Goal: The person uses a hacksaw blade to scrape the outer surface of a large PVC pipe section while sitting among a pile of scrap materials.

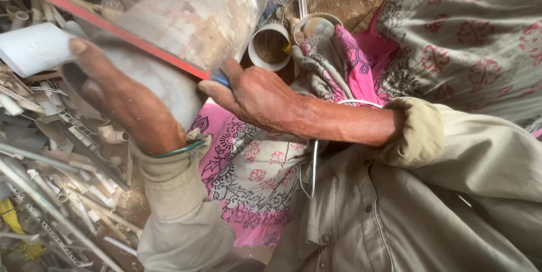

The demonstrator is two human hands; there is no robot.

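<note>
Both hands are engaging a large grey plastic pipe (192, 18) lying across the lap, over pink patterned cloth (248, 170). Left hand (121, 97) is gripping the near rim of the pipe, fingers wrapped over its open end, steadying it. Right hand (254, 94) is closed around a blue handle, probably of the red-framed saw blade (113, 29) crossing the pipe wall. Blade is resting on the surface; cut depth is not discernible, so most of the cutting appears to remain. Scrap pipe offcuts (51, 193) are lying on the ground at left, and a short pipe ring (270, 46) is standing just beyond.
</note>
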